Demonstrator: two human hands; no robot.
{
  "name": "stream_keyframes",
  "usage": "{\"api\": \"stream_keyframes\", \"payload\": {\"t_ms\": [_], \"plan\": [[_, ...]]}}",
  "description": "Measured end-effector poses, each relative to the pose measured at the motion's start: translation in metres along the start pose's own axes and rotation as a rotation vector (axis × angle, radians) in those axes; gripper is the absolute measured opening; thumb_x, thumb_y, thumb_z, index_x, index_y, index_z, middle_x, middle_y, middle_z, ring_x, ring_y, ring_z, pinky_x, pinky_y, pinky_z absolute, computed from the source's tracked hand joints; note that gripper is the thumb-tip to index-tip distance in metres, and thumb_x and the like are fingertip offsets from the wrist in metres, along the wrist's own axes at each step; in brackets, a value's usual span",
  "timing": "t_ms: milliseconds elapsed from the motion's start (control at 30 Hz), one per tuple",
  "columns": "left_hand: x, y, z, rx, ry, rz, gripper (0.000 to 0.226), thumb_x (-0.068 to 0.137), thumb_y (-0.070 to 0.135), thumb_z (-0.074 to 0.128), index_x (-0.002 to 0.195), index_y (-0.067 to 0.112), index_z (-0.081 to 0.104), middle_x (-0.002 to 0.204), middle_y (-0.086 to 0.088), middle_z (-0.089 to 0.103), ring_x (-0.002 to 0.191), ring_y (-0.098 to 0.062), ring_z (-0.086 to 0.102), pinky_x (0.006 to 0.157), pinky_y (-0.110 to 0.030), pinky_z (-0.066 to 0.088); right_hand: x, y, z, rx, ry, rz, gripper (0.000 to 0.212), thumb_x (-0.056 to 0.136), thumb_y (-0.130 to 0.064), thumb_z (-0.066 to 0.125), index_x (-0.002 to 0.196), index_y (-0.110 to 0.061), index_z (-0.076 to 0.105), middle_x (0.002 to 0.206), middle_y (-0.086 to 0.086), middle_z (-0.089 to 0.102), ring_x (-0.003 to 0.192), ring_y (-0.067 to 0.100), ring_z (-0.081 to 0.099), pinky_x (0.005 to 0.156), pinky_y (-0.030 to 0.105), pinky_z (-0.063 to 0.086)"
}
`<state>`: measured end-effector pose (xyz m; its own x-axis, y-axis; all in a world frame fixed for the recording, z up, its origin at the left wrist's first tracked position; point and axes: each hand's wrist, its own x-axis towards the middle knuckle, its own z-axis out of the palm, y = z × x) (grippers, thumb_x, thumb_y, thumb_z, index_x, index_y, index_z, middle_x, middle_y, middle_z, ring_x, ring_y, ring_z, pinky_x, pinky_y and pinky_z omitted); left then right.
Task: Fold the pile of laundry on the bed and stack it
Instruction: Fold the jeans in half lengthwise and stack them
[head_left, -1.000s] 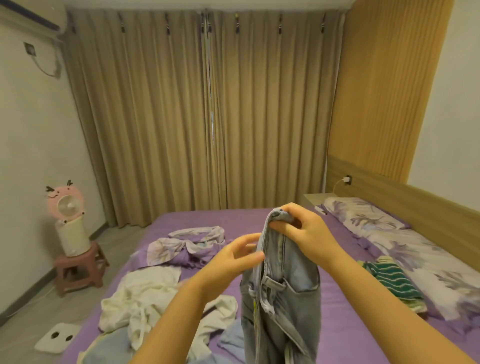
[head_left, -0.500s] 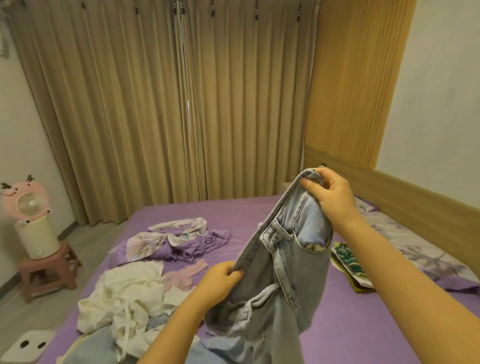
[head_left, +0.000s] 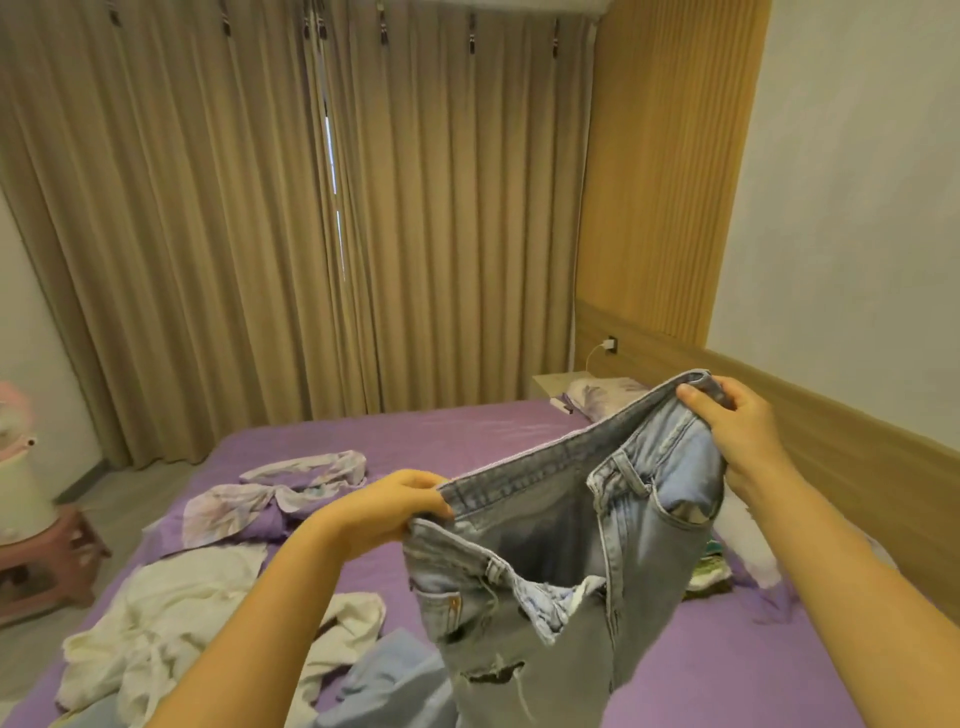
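A pair of light blue, faded denim jeans with a ripped front (head_left: 582, 561) hangs in the air above the purple-sheeted bed (head_left: 467, 431), stretched by its waistband between two hands. The left hand (head_left: 387, 512) pinches the near end of the waistband, its fingers curled over the top edge of the denim and the thumb beneath. The right hand (head_left: 730, 426) grips the far end, held higher and further off, with the fingers wrapped over the band and the thumb pressed on its inner side, so the waistband slopes upward from the left grip to the right one and the waist gapes open between them. Below both grips the legs of the jeans drop out of the bottom of the view. Under and to the left of the left hand a crumpled cream-white cotton garment (head_left: 171, 618) lies on the sheet, and just below that grip a pale blue cloth (head_left: 395, 680) lies against the hanging denim. Beyond the left hand sits a rumpled lilac floral-print cloth (head_left: 270, 496). Beneath the right wrist, partly hidden behind the jeans, a small green-striped folded piece (head_left: 711, 566) rests on the bed.
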<state>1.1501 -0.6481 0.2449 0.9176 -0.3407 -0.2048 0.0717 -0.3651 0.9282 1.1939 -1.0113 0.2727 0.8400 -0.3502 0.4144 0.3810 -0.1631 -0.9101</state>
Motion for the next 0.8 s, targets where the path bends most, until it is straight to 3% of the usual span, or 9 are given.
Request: {"api": "stream_keyframes", "payload": {"t_ms": [67, 100, 200, 333, 433, 500, 567, 700, 800], "plan": [[0.018, 0.019, 0.017, -0.014, 0.202, 0.021, 0.032, 0.085, 0.009, 0.056, 0.054, 0.018, 0.057, 0.062, -0.005, 0.045, 0.054, -0.017, 0.036, 0.051, -0.027, 0.031, 0.015, 0.002, -0.020, -0.035, -0.052, -0.032, 0.009, 0.083, -0.020, 0.072, 0.077, -0.025, 0.068, 0.082, 0.000, 0.068, 0.080, 0.018, 0.062, 0.080, 0.042, 0.051], [0.027, 0.027, 0.025, -0.076, 0.285, 0.019, 0.034, 0.084, 0.011, 0.056, 0.052, 0.020, 0.052, 0.060, -0.003, 0.040, 0.050, -0.017, 0.032, 0.051, -0.027, 0.028, 0.022, 0.003, -0.030, -0.081, -0.086, -0.074, 0.009, 0.083, -0.020, 0.072, 0.077, -0.026, 0.068, 0.079, -0.001, 0.068, 0.076, 0.015, 0.061, 0.077, 0.039, 0.051], [0.050, 0.048, 0.051, -0.280, 0.418, -0.031, 0.018, 0.084, 0.022, 0.060, 0.068, 0.014, 0.056, 0.055, -0.004, 0.046, 0.043, -0.019, 0.039, 0.047, -0.025, 0.035, 0.037, 0.012, -0.057, -0.260, -0.203, -0.194, 0.009, 0.088, -0.027, 0.066, 0.082, -0.020, 0.063, 0.079, 0.004, 0.065, 0.073, 0.016, 0.058, 0.071, 0.040, 0.048], [0.071, 0.073, 0.090, -0.554, 0.417, -0.121, 0.019, 0.088, 0.026, 0.064, 0.084, 0.007, 0.063, 0.067, -0.014, 0.064, 0.051, -0.026, 0.062, 0.051, -0.029, 0.051, 0.041, 0.019, -0.071, -0.297, -0.382, -0.189, 0.004, 0.088, -0.036, 0.061, 0.090, -0.032, 0.061, 0.091, -0.012, 0.066, 0.089, 0.009, 0.062, 0.074, 0.029, 0.047], [0.086, 0.093, 0.119, -0.643, 0.359, -0.078, 0.027, 0.090, 0.034, 0.063, 0.084, 0.007, 0.062, 0.073, -0.014, 0.068, 0.060, -0.026, 0.066, 0.055, -0.032, 0.053, 0.032, 0.011, -0.056, -0.224, -0.547, -0.214, 0.023, 0.082, -0.043, 0.064, 0.104, -0.041, 0.059, 0.113, -0.027, 0.058, 0.108, -0.008, 0.051, 0.088, 0.017, 0.040], [0.093, 0.104, 0.134, -0.642, 0.356, -0.047, 0.036, 0.088, 0.041, 0.063, 0.085, 0.005, 0.064, 0.080, -0.016, 0.070, 0.067, -0.028, 0.068, 0.060, -0.034, 0.056, 0.021, 0.004, -0.044, -0.170, -0.676, -0.207, 0.037, 0.072, -0.055, 0.064, 0.107, -0.044, 0.058, 0.111, -0.038, 0.056, 0.108, -0.022, 0.044, 0.080, 0.004, 0.038], [0.095, 0.112, 0.145, -0.597, 0.386, -0.019, 0.044, 0.085, 0.047, 0.064, 0.091, 0.003, 0.066, 0.087, -0.018, 0.073, 0.075, -0.030, 0.071, 0.064, -0.036, 0.057, 0.011, 0.003, -0.034, -0.161, -0.790, -0.189, 0.043, 0.067, -0.062, 0.066, 0.107, -0.046, 0.059, 0.112, -0.038, 0.055, 0.110, -0.025, 0.040, 0.079, 0.002, 0.038], [0.087, 0.113, 0.157, -0.533, 0.372, 0.099, 0.061, 0.075, 0.045, 0.074, 0.113, 0.001, 0.057, 0.108, -0.021, 0.068, 0.092, -0.030, 0.070, 0.071, -0.038, 0.057, 0.000, 0.011, -0.023, -0.150, -0.772, -0.249, 0.031, 0.076, -0.040, 0.076, 0.103, -0.035, 0.062, 0.107, -0.022, 0.063, 0.102, -0.010, 0.054, 0.079, 0.008, 0.042], [0.078, 0.098, 0.159, -0.508, 0.291, 0.256, 0.090, 0.073, 0.011, 0.079, 0.147, 0.024, 0.030, 0.133, -0.010, 0.055, 0.115, -0.026, 0.060, 0.087, -0.039, 0.053, 0.000, 0.019, -0.022, -0.062, -0.680, -0.225, 0.017, 0.080, -0.026, 0.075, 0.094, -0.026, 0.066, 0.093, -0.014, 0.068, 0.089, -0.002, 0.060, 0.075, 0.017, 0.048]]}}
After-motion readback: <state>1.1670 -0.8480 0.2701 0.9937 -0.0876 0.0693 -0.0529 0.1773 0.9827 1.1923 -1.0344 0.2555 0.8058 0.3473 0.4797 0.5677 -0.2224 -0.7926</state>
